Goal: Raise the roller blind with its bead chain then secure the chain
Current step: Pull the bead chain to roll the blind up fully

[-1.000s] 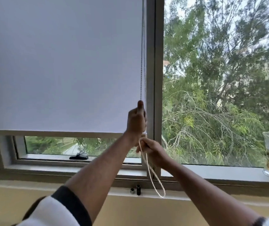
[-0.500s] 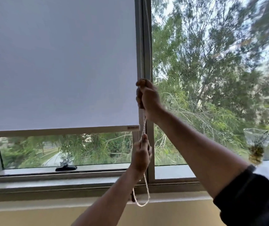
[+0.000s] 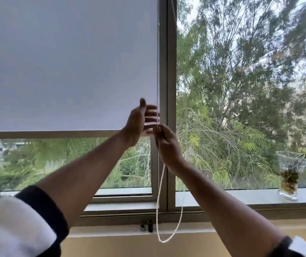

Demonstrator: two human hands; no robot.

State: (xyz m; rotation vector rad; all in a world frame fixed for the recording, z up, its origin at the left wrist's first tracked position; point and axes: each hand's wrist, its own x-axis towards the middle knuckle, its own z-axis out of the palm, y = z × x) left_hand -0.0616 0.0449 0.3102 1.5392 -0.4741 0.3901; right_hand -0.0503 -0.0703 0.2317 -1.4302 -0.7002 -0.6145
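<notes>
Window-side, right hand (image 3: 167,145) grip pinches bead chain (image 3: 160,191); left hand (image 3: 139,123) spread open.

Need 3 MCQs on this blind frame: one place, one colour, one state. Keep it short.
1. Where does the glass vase stand?
A. on the sill at far right
B. on the floor
C. on the sill at far left

2. What colour is the blind?
A. dark green
B. red
C. pale grey-white

3. What is the left hand doing?
A. open, fingers spread, off the bead chain
C. resting on the sill
B. clenched on the chain

Key:
1 A, the vase sits on the sill by the right edge.
2 C, the fabric is plain pale grey-white.
3 A, only the right hand pinches the chain; the left is open beside it.
</notes>
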